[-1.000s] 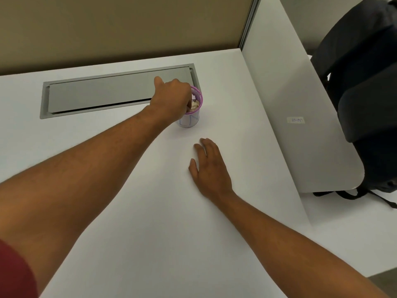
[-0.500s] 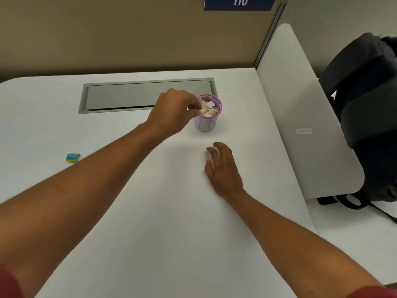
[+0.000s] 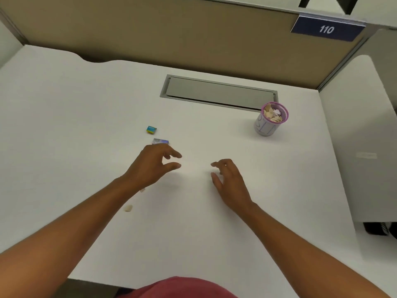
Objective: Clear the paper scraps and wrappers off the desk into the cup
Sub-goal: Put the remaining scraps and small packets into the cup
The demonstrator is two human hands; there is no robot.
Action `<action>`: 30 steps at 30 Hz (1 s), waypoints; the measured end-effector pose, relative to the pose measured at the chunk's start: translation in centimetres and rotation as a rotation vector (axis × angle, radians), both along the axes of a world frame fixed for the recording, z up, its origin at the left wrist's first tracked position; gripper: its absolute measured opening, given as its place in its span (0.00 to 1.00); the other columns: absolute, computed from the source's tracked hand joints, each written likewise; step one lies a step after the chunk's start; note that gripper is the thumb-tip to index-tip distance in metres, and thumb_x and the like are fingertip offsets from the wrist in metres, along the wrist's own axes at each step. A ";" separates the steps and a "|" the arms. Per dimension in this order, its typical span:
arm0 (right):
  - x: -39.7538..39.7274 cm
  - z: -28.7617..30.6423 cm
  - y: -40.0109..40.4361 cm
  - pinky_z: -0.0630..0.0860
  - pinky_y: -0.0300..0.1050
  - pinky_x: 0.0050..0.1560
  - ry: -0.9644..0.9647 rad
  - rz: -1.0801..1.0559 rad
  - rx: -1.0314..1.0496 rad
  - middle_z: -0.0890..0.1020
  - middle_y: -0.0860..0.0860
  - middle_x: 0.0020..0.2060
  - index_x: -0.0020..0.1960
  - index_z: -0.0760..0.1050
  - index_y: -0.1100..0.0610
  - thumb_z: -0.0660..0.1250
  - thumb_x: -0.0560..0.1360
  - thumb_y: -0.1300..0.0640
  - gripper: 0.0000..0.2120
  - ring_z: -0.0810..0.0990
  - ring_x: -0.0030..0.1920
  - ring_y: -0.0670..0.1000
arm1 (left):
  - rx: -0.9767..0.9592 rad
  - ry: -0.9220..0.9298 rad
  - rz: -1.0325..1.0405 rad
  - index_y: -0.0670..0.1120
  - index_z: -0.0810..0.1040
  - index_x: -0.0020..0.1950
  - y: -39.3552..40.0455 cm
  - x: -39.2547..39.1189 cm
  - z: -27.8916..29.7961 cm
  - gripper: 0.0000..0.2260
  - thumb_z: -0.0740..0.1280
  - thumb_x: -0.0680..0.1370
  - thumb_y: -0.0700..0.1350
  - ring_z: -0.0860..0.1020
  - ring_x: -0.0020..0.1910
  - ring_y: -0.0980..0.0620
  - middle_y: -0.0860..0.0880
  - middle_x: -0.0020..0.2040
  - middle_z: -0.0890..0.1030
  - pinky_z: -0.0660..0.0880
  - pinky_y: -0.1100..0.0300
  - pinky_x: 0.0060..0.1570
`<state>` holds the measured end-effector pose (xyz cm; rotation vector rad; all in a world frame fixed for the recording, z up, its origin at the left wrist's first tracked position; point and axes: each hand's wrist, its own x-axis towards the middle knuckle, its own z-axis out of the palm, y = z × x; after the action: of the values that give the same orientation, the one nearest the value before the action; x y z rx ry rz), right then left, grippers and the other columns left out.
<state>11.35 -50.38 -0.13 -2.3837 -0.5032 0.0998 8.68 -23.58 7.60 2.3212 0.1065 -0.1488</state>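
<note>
A small cup (image 3: 271, 120) with a purple rim stands at the right of the white desk (image 3: 86, 104), filled with beige and white paper scraps. A blue-and-yellow wrapper (image 3: 151, 129) lies left of centre, and a silvery-blue wrapper (image 3: 160, 141) lies just below it. Two beige paper scraps rest by my left forearm, one (image 3: 129, 208) in plain sight and one (image 3: 142, 190) partly hidden. My left hand (image 3: 153, 165) hovers just below the silvery wrapper, fingers apart and empty. My right hand (image 3: 228, 179) is beside it, fingers loosely curled, holding nothing.
A grey cable hatch (image 3: 217, 93) is set into the desk behind the cup. A tan partition (image 3: 171, 33) with a blue "110" sign (image 3: 326, 29) closes the back. A white side panel (image 3: 361, 136) borders the right edge.
My left hand has left the cup and swung back left toward the wrappers. My right hand has lifted off the desk. The view has shifted left, showing the wrappers and scraps.
</note>
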 end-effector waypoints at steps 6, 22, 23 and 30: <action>-5.0 0.4 8.2 0.78 0.42 0.50 0.196 0.040 0.107 0.82 0.46 0.48 0.58 0.81 0.52 0.73 0.78 0.60 0.10 0.80 0.45 0.47 | -0.023 0.090 0.082 0.52 0.86 0.54 7.8 -5.7 -1.5 0.13 0.81 0.71 0.48 0.81 0.48 0.54 0.56 0.52 0.85 0.80 0.55 0.49; -11.2 -0.5 22.1 0.71 0.26 0.52 0.332 -0.032 0.053 0.78 0.48 0.56 0.70 0.76 0.56 0.80 0.70 0.61 0.30 0.77 0.53 0.48 | -0.216 0.166 0.017 0.52 0.72 0.77 13.3 -11.3 -7.3 0.29 0.70 0.78 0.34 0.82 0.52 0.61 0.55 0.56 0.85 0.77 0.69 0.58; -11.1 -0.5 22.4 0.71 0.24 0.50 0.315 -0.055 0.067 0.80 0.48 0.54 0.68 0.78 0.56 0.80 0.70 0.62 0.27 0.78 0.50 0.46 | -0.220 0.170 0.004 0.52 0.72 0.77 13.5 -11.0 -7.2 0.28 0.69 0.79 0.35 0.82 0.52 0.61 0.54 0.56 0.86 0.75 0.72 0.57; -11.5 -0.1 21.8 0.71 0.38 0.64 0.206 0.048 -0.170 0.75 0.46 0.67 0.72 0.74 0.49 0.74 0.75 0.58 0.26 0.72 0.66 0.47 | -0.155 0.091 0.024 0.49 0.76 0.73 17.3 -10.6 -7.5 0.24 0.64 0.79 0.31 0.82 0.51 0.58 0.53 0.51 0.85 0.70 0.78 0.51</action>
<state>-0.14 -28.61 -0.27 -2.4905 -0.4698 0.4205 -1.93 -6.32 0.13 2.1577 0.1635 -0.2423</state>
